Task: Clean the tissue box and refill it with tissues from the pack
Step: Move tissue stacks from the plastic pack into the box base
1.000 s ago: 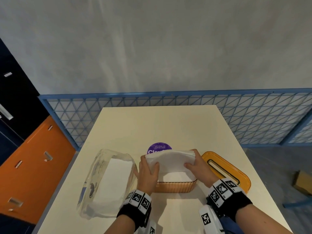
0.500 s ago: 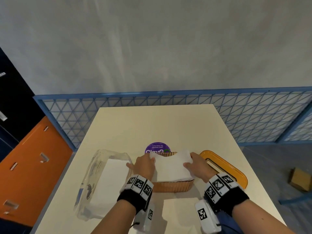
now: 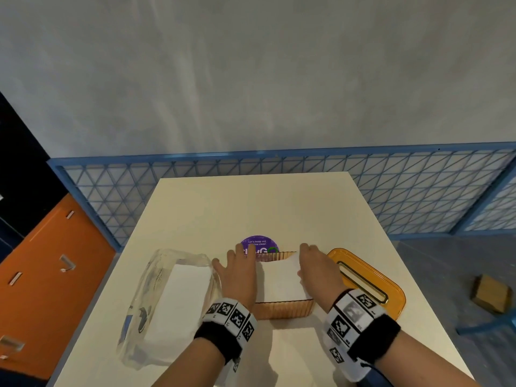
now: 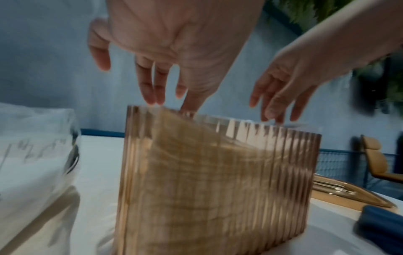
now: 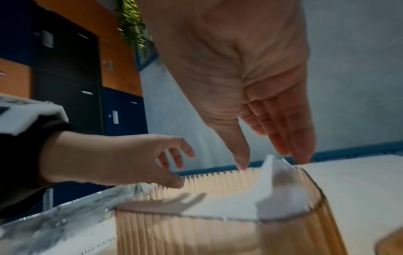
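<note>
The amber ribbed tissue box (image 3: 282,310) stands open-topped at the table's middle, with a white tissue stack (image 3: 279,282) lying inside. Through the wall the stack (image 4: 196,163) looks tilted, and one corner (image 5: 271,170) sticks up at the right end. My left hand (image 3: 231,258) hovers over the box's left end with fingers straight (image 4: 150,93), holding nothing. My right hand (image 3: 305,261) is over the right end, its straight fingertips (image 5: 301,151) at the far rim. The clear tissue pack (image 3: 173,303) lies to the left, with white tissues in it.
The box's orange lid (image 3: 371,283), with its slot, lies flat just right of the box. A purple round sticker (image 3: 259,243) sits behind the box. A pale sheet (image 3: 296,347) lies in front of it. A blue mesh fence (image 3: 279,169) borders the table's far edge.
The tissue stack, held above the box by both hands a second ago, has gone down into it. Both hands have let go and straightened their fingers over the rim.
</note>
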